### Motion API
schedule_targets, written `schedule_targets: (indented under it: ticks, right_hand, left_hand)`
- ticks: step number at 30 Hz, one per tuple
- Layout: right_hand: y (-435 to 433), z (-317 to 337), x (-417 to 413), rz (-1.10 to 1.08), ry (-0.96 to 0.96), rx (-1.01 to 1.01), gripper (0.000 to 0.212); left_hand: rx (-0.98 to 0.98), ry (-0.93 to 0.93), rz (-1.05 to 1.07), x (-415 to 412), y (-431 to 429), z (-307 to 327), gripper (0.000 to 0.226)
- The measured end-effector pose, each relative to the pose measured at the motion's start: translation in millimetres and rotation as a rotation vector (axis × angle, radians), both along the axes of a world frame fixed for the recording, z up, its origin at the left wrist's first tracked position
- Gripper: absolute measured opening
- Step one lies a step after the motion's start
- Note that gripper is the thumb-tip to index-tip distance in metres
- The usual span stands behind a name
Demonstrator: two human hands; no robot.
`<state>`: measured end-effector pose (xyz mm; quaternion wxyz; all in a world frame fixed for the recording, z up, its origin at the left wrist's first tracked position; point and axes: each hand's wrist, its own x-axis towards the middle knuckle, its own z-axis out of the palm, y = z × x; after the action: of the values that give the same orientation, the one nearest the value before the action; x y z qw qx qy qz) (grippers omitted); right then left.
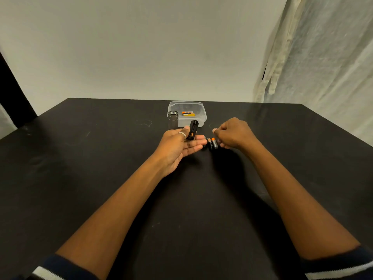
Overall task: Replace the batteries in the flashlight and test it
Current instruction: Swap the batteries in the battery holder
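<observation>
Black worktop (101, 178): the left hand (177, 146) pins a battery holder (192, 130) with its thumb on near-straight fingers (194, 147); the right hand (234, 132) curls, grip unclear, over loose batteries (213, 143). A tub (202, 118) at twelve o'clock holds spare batteries (188, 113).

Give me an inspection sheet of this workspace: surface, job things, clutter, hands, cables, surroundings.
Surface: black matte table, faint scuffs.
Job's things: grey metal flashlight tube upright beside clear plastic tub holding orange batteries; two loose batteries lying on table.
Clutter: nothing seen.
Hands: left hand holds black battery holder; right hand curled beside loose batteries, grip unclear.
Cables: nothing seen.
Surroundings: pale wall, light curtain at right.
</observation>
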<state>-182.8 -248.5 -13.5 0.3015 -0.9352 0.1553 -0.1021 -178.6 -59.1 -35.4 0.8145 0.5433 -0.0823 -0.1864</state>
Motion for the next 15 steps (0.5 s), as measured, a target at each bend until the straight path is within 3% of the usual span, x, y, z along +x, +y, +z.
schedule_targets:
  ticks: [9,12,15]
  right_hand:
    - [3,5,-4,0.021,-0.131,-0.048,0.043]
    - [8,10,-8,0.144,-0.191,0.049,0.031]
    - [13,14,-11,0.302,-0.181,0.287,0.022]
  left_hand:
    - [0.023,-0.026,-0.033,-1,1,2,0.035]
    - [0.023,-0.039,-0.044,-2,2,2,0.034]
    - [0.014,-0.040,-0.054,-2,3,1,0.032]
